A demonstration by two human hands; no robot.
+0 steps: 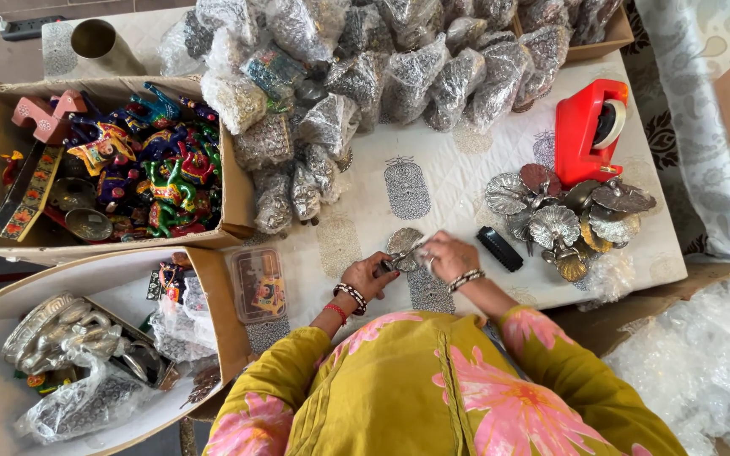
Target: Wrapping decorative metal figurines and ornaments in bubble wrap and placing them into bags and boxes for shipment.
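Head view: both hands meet at the table's near edge, the left hand (371,272) and right hand (447,254) pinching one silver leaf dish (404,246), perhaps wrapping it. A pile of dishes (563,215) waits; packed bags (399,67) lie behind.

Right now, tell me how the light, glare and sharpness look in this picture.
Head view: even, soft light with faint shadows; glare speckles the plastic bags and the metal leaves; the left hand and right hand are sharp, holding a metal leaf; the wide lens bends the table edge and the box.
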